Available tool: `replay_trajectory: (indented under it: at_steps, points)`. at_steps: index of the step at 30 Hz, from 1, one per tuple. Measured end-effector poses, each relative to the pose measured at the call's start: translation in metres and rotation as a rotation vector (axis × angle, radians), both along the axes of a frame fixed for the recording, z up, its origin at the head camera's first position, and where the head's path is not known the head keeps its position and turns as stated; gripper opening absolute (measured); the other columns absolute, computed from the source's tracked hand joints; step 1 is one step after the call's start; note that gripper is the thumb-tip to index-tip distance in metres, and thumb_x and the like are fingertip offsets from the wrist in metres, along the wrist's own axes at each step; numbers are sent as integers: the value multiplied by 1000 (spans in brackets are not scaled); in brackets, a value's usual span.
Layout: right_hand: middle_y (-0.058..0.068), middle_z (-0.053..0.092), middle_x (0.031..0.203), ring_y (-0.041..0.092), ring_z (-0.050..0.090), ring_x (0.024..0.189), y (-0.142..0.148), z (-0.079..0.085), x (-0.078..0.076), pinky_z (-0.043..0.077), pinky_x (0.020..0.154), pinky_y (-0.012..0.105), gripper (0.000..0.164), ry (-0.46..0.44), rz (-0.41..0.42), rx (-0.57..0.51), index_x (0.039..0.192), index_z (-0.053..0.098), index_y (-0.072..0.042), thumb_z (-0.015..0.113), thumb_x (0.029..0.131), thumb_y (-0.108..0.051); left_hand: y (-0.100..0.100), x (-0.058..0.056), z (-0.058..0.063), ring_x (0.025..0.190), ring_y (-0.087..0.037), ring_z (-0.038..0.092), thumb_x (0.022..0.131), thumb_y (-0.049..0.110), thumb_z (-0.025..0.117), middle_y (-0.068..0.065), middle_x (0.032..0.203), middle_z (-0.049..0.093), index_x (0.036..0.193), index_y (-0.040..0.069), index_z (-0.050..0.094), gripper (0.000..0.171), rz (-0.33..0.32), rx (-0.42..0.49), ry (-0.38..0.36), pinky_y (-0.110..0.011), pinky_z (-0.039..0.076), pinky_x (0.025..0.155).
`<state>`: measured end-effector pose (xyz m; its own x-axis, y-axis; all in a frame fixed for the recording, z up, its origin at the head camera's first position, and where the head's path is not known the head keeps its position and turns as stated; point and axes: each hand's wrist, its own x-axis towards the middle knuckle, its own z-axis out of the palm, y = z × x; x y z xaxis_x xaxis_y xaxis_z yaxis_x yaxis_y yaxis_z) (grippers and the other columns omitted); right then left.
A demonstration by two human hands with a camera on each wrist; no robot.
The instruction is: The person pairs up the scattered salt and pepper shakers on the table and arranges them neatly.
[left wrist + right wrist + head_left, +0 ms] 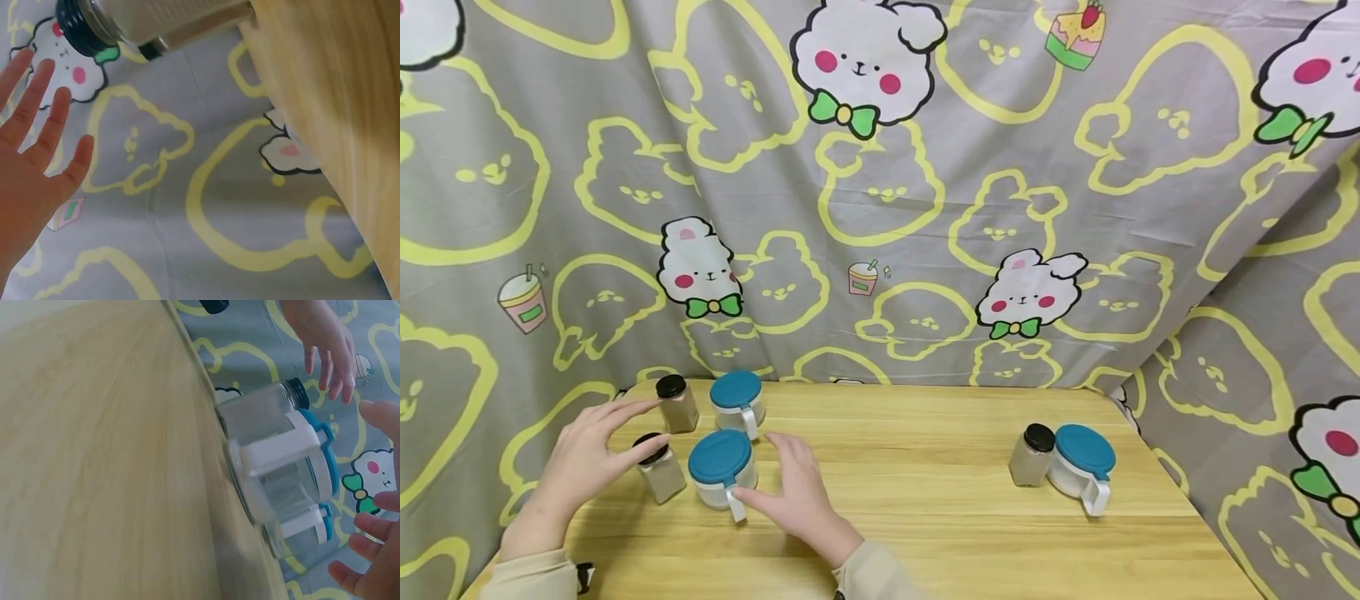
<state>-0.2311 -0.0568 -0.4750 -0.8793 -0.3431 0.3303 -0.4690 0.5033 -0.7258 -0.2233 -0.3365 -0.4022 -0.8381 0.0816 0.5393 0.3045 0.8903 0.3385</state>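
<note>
My left hand [583, 457] hovers with spread fingers beside two clear jars with black lids, a rear jar [681, 412] and a front jar [662, 478]. In the left wrist view its fingers [53, 119] are apart, below a tipped-looking jar [169, 22]. My right hand [805, 498] is beside the front blue-lidded pot [722, 462], thumb near its white handle; whether it touches is unclear. The right wrist view shows the right hand [378, 550] off the pot [281, 453], fingers loosely spread. Behind stands another blue-lidded pot [737, 395].
On the right of the wooden table [910, 483] stand another black-lidded jar [1032, 457] and a third blue-lidded pot [1082, 454], side by side. A grey patterned curtain [910, 225] hangs behind the table and along its sides.
</note>
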Motion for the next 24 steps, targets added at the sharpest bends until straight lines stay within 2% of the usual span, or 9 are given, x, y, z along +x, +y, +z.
replay_trajectory:
  at_steps: [9, 13, 19, 24]
  points:
    - [-1, 44, 144, 18, 40, 132, -19, -1, 0, 39, 108, 46, 82, -3, -22, 8, 146, 39, -17, 70, 82, -57, -14, -4, -7, 122, -53, 38, 82, 51, 73, -28, 137, 51, 133, 8, 57, 69, 31, 3, -225, -71, 31, 88]
    - [0, 43, 143, 18, 39, 133, -26, -5, -2, 40, 106, 48, 86, -44, -32, -9, 147, 38, -15, 70, 80, -59, -18, -4, -10, 128, -57, 33, 83, 54, 70, -29, 140, 48, 137, 7, 53, 73, 32, 17, -320, -75, 27, 92]
    - [0, 43, 146, 20, 38, 135, -35, -8, -5, 39, 105, 52, 89, -130, -71, -63, 147, 39, -16, 74, 77, -59, -22, -7, -16, 126, -53, 40, 83, 53, 71, -28, 139, 50, 137, 4, 53, 76, -16, 37, -367, -70, 34, 93]
    - [1, 45, 142, 20, 39, 132, -41, -11, -5, 42, 103, 47, 89, -137, -82, -86, 146, 40, -15, 77, 75, -55, -26, -8, -21, 122, -51, 45, 80, 51, 74, -28, 136, 52, 135, 1, 55, 76, -45, 42, -365, -67, 39, 91]
